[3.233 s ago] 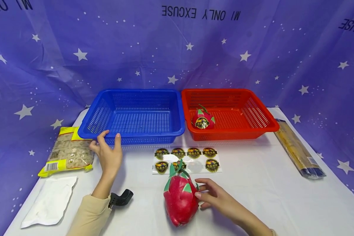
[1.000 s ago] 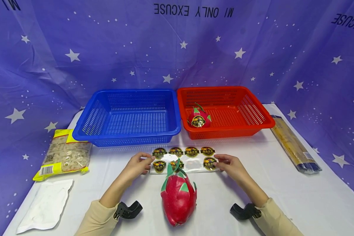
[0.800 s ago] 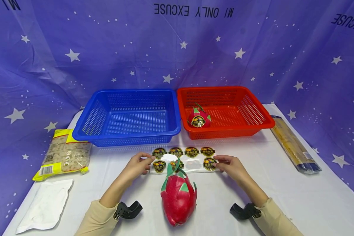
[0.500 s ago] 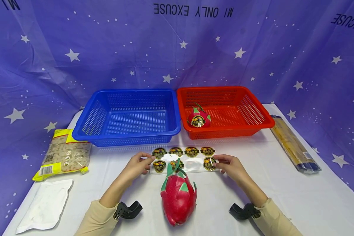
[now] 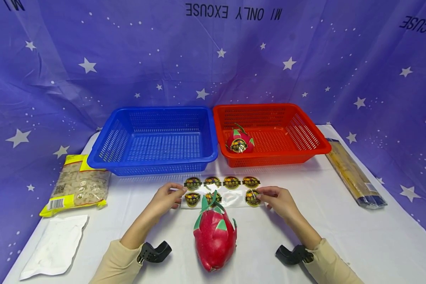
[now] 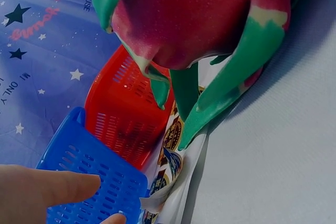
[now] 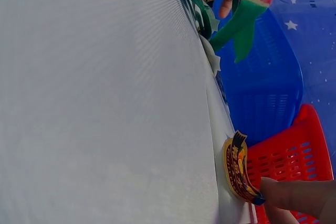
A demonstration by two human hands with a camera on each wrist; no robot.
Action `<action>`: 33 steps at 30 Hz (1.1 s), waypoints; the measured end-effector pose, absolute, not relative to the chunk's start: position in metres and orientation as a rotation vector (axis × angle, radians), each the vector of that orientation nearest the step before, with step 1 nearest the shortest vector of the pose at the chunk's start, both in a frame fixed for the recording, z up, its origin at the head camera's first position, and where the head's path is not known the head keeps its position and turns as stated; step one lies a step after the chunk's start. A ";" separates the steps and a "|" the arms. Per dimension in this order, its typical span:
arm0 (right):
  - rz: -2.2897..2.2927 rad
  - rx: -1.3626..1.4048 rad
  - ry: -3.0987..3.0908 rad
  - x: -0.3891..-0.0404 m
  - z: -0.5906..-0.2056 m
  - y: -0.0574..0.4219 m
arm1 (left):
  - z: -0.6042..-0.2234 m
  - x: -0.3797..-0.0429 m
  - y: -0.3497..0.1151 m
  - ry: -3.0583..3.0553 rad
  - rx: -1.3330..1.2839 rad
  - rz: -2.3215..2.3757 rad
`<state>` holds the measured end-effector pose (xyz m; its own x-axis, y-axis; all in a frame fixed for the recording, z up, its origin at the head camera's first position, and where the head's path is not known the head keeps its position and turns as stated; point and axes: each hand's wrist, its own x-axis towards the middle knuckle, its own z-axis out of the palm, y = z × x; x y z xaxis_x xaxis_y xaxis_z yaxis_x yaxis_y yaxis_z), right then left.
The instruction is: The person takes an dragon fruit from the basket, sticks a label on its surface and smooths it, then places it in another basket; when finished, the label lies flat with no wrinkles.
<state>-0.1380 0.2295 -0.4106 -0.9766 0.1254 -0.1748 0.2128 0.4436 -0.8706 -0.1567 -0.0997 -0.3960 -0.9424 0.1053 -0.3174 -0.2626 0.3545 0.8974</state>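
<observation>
A clear sheet of round black-and-gold stickers (image 5: 230, 199) lies across the table in the head view, with one blank spot in its front row. My right hand (image 5: 278, 201) pinches the end of the front row's rightmost sticker (image 7: 236, 169), which curls up off the backing in the right wrist view. At the sheet's left edge rests my left hand (image 5: 166, 199), its index finger (image 6: 68, 186) extended and the thumb apart from it. A red dragon fruit (image 5: 214, 240) with green leaves lies between my forearms, its leaf tips overlapping the sheet.
Behind the sheet stand a blue basket (image 5: 156, 167) and a red basket (image 5: 273, 159). The red one holds a stickered dragon fruit (image 5: 244, 140). A yellow-edged food bag (image 5: 79, 181) and white pouch (image 5: 55, 246) lie left, a long brown packet (image 5: 355, 173) right.
My left hand has come from the blue basket's rim to the sheet's left edge. My right hand has gone from the dragon fruit to the right-end sticker. Both have barely moved over the last second.
</observation>
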 end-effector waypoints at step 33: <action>-1.478 0.082 2.826 -0.131 -0.408 0.220 | -0.403 -0.156 -0.099 2.299 -0.108 1.716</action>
<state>-0.1307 0.2199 -0.4076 -0.9975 0.0679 0.0191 0.0231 0.5695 -0.8217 -0.1560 -0.0988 -0.4030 -0.9608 0.1007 -0.2585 -0.2191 0.2959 0.9298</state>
